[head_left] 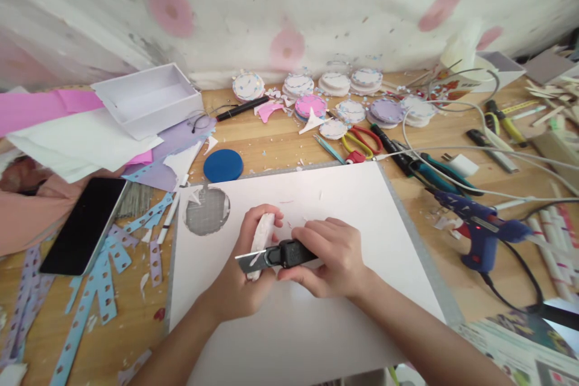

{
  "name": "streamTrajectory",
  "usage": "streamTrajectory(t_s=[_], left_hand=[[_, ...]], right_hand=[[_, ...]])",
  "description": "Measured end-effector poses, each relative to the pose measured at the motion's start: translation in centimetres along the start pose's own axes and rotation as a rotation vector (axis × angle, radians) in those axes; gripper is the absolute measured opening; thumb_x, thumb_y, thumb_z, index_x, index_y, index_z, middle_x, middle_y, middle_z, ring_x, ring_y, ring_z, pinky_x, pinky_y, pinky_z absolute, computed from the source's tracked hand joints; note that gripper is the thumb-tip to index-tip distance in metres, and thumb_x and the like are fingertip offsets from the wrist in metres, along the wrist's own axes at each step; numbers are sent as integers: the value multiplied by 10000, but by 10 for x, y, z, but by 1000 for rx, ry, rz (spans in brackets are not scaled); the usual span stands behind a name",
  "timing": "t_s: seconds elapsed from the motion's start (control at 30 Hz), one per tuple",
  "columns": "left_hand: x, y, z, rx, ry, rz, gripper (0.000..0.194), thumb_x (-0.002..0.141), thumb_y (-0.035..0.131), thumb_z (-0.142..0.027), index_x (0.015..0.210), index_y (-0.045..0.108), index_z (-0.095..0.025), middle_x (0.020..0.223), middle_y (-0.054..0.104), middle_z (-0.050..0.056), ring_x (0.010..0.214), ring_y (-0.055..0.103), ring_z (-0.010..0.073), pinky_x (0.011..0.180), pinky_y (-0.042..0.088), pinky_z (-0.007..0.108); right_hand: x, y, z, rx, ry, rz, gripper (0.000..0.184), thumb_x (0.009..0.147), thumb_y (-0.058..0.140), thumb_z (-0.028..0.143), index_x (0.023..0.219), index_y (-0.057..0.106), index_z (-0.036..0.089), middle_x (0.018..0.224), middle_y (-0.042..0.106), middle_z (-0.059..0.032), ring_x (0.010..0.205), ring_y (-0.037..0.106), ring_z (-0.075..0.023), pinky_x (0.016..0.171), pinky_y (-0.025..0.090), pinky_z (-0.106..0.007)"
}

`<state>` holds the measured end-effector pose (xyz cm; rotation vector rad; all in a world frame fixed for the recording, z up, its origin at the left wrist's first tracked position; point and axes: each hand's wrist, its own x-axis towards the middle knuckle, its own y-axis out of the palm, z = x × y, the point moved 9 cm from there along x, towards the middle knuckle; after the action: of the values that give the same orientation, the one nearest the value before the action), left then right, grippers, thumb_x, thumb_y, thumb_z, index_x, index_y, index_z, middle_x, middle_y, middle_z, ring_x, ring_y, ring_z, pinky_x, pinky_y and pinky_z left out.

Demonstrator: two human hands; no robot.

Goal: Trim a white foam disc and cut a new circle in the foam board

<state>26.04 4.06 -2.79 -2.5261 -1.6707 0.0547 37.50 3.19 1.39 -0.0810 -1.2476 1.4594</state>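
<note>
My left hand [242, 277] is closed around a white foam disc [261, 236], held on edge above a large white sheet [316, 325]. My right hand [330, 256] grips a black utility knife [283, 254], whose grey blade points left and lies against the disc's rim. Both hands are touching over the middle of the sheet. A round hole [207, 211] is cut in the sheet's far left corner, showing the grey mat beneath.
A blue disc [223, 165], a black phone [84, 224], a white box [147, 99] and paper strips lie at left. Stacked decorated discs [335, 96], red scissors [362, 140], pliers and a blue glue gun [479, 229] with cables sit behind and to the right.
</note>
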Motion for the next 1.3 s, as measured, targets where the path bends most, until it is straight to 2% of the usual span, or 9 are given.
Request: streamTrajectory(t_s=[0.23,0.43,0.57,1.03,1.2,1.3], left_hand=[[-1,0,4,-30,-31,27,508,840,515,-90,1287,375,-286,1170,450,58,1069,456,203,919,447,319],[-3,-1,4,-71,-15,26,540,821,569,-104,1292,387,-297,1194,451,58,1128,435,219,995,408,351],[-4,3,8,-107,-53,57,551,829,563,-97,1302,372,-303,1202,453,59,1119,455,218,1000,405,359],[-3,6,-3,-92,35,98,602,782,548,-80,1319,365,-282,1200,456,60,1111,464,213,988,414,335],[-9,-3,0,-86,11,66,675,758,540,-59,1358,359,-306,1264,464,61,1148,460,237,1035,368,385],[-11,-9,4,-122,-31,12,663,795,550,-85,1373,335,-327,1265,486,70,1066,519,229,976,417,401]], right_hand=[[-1,2,-2,6,24,12,587,901,395,669,744,627,153,522,532,9,446,433,-109,493,278,-266],[-1,0,-4,-17,30,-5,586,887,420,677,728,623,151,513,534,8,435,440,-109,489,274,-269],[-1,0,-2,-3,26,-8,547,882,471,648,786,645,138,530,558,4,446,466,-113,492,283,-268],[-1,-1,-3,44,53,-18,593,897,401,679,773,639,151,533,584,-5,447,489,-103,493,303,-259],[-1,-10,-22,-13,95,-56,539,885,467,648,767,635,150,542,588,-5,462,506,-108,503,341,-249],[0,-23,-39,-43,179,-143,513,888,488,624,766,633,148,530,574,1,438,473,-100,489,349,-234]])
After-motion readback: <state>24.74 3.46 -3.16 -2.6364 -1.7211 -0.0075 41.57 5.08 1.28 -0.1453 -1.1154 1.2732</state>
